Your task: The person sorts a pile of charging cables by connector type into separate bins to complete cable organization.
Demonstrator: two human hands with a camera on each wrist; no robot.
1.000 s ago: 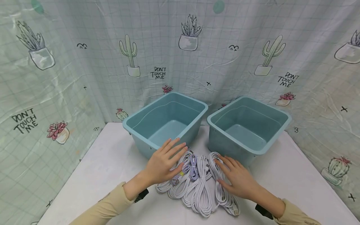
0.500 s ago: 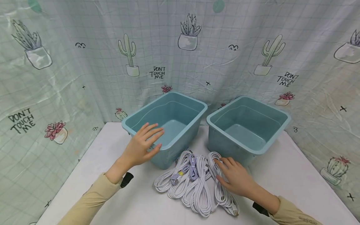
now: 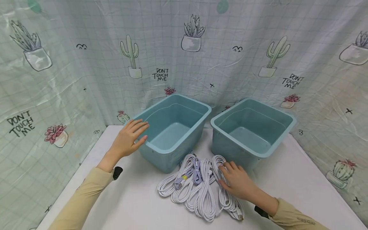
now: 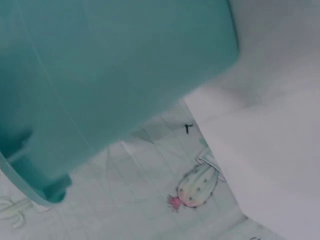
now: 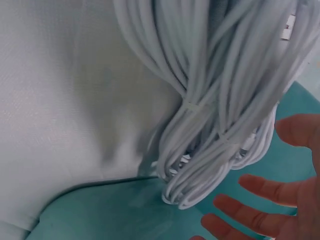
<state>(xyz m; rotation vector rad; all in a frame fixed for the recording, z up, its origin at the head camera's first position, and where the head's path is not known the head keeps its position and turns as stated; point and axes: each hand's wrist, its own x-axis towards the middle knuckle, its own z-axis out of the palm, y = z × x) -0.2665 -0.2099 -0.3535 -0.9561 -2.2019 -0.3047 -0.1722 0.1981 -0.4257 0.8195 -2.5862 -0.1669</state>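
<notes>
My left hand is at the near-left rim of the left blue-green plastic tub, fingers extended and overlapping the rim in the head view. No part of that hand shows in the left wrist view, where the tub's outer wall fills the upper left. My right hand hovers close beside the rightmost coiled white cable, its fingers loosely spread. In the right wrist view, the spread fingers sit apart from the tied white coils. More white coils and a small lavender coil lie alongside.
A second blue-green tub stands to the right of the first, both bare inside. The cables lie on a white table in front of the tubs. A cactus-print curtain closes off the back and sides.
My left hand has moved left and away from above the cables to the left tub's rim, uncovering the left coils. My right hand has barely shifted.
</notes>
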